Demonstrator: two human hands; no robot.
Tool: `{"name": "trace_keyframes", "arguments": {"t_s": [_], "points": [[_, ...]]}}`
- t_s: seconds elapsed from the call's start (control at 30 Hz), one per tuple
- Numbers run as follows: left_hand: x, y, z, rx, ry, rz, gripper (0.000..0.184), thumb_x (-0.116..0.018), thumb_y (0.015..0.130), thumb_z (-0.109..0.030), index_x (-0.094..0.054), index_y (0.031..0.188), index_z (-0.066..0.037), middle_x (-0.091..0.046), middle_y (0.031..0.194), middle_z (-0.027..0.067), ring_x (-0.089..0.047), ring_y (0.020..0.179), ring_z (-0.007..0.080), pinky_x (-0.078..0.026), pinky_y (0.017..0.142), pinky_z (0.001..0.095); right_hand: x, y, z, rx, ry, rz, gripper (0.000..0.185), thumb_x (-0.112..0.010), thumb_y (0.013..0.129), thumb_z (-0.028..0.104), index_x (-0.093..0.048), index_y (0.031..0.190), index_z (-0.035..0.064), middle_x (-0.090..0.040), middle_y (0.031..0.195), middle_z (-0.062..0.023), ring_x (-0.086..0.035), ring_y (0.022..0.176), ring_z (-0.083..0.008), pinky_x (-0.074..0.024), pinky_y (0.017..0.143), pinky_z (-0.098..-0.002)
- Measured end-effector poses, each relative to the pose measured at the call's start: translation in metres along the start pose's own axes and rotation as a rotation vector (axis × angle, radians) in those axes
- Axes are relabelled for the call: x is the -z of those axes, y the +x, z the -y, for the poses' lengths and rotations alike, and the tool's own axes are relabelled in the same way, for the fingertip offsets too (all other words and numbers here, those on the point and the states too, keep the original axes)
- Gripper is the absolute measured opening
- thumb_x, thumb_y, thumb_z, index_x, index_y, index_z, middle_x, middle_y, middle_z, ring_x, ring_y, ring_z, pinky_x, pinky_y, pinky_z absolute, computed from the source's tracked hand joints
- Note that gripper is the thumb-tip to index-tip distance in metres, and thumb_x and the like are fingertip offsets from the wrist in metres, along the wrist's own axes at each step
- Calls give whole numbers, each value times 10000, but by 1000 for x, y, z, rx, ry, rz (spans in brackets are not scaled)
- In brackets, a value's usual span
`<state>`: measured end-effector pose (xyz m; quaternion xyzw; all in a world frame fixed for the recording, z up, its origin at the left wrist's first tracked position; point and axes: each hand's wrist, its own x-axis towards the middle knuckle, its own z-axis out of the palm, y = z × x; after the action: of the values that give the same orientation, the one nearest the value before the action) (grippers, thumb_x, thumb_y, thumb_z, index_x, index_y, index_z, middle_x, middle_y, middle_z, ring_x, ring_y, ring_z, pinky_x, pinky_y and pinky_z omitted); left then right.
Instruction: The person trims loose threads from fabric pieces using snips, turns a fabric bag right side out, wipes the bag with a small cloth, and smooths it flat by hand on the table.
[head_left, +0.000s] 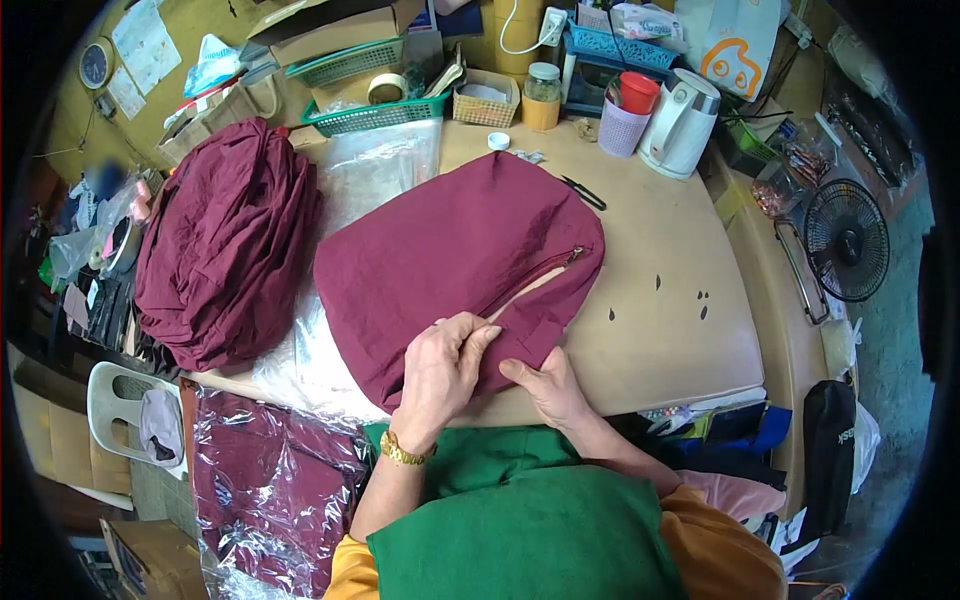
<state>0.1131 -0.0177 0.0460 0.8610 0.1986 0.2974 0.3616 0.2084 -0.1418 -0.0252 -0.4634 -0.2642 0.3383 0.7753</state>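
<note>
A maroon fabric bag [430, 240] lies on the tan table in front of me. Its zipper [545, 270] is partly undone, with the metal pull near the far right end. My left hand [440, 365], wearing a gold watch [405, 449] on the wrist, pinches the fabric at the near end of the zip opening. Just to the right, my right hand [548, 388] grips the bag's near edge, thumb on top and the other fingers hidden underneath. Beyond the bag lies a small black cutter or snips [584, 194].
A heap of maroon fabric [228, 245] sits at left, beside clear plastic bags [380, 160]. Plastic-wrapped maroon pieces [275, 490] are at lower left. Along the back stand a green basket [375, 118], a jar [541, 98], a purple cup [622, 130] and a white kettle [680, 125].
</note>
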Motion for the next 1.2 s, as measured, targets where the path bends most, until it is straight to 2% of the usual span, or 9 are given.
{"name": "trace_keyframes", "arguments": {"t_s": [0.33,0.53,0.6,0.67,0.73,0.83,0.93,1.1,1.2], "points": [[12,-17,8,132,163,54,229,-727,881,-222,-653,820,-14,-634,722,181,-626,627,363,-488,596,435,8,13,3,26,282,-183,391,-754,894,96,-605,1237,-15,-673,1156,-65,-623,1048,-160,-494,961,-342],[-1,-13,11,-43,162,-79,179,-708,897,-138,-626,799,-12,-595,675,169,-613,602,337,-464,554,401,3,7,0,39,112,-122,274,-737,910,117,-640,1119,-32,-709,1040,-70,-660,910,-154,-540,828,-299],[5,-9,18,-62,178,-96,179,-708,896,-132,-619,793,-15,-592,671,168,-607,598,340,-463,552,402,31,7,9,-737,-99,529,135,-718,911,105,-699,1002,7,-720,831,-70,-680,752,-161,-552,700,-317],[17,-4,24,-85,228,-91,155,-712,889,-116,-623,805,-21,-587,673,164,-594,591,339,-461,549,401,-10,-18,61,-536,-524,662,188,-714,928,176,-707,813,28,-647,593,-58,-607,525,-129,-488,497,-294],[22,-5,25,-145,224,8,142,-720,874,-100,-628,806,-17,-609,713,149,-602,637,319,-469,589,398,-32,-12,82,-207,-846,669,189,-733,900,229,-710,833,55,-684,700,-61,-658,653,-144,-539,705,-365],[14,-9,20,-273,261,-197,170,-723,872,-141,-606,790,-49,-612,752,113,-601,692,301,-467,627,397,-38,25,65,863,-1356,65,195,-754,840,227,-668,795,58,-699,813,-57,-678,806,-182,-436,975,-521],[14,-34,11,-290,118,-345,141,-752,845,-116,-630,856,-46,-598,759,110,-568,690,268,-429,626,376,-15,68,42,574,-1388,344,129,-759,808,174,-697,824,62,-680,844,-25,-656,878,-197,-299,1098,-521],[-5,-83,34,381,-981,512,495,-564,1033,-286,-487,1406,31,-651,1249,112,-630,1067,176,-505,910,313,-31,82,52,741,-1153,196,179,-706,880,191,-623,762,85,-616,730,-36,-627,751,-231,-341,1044,-515],[-13,-69,50,502,-1479,-47,591,-420,1062,-428,-336,1486,-24,-477,1469,146,-482,1345,248,-454,1096,412,-31,72,65,707,-1198,231,201,-665,914,140,-602,737,72,-580,663,-56,-604,664,-244,-382,979,-469]]}}
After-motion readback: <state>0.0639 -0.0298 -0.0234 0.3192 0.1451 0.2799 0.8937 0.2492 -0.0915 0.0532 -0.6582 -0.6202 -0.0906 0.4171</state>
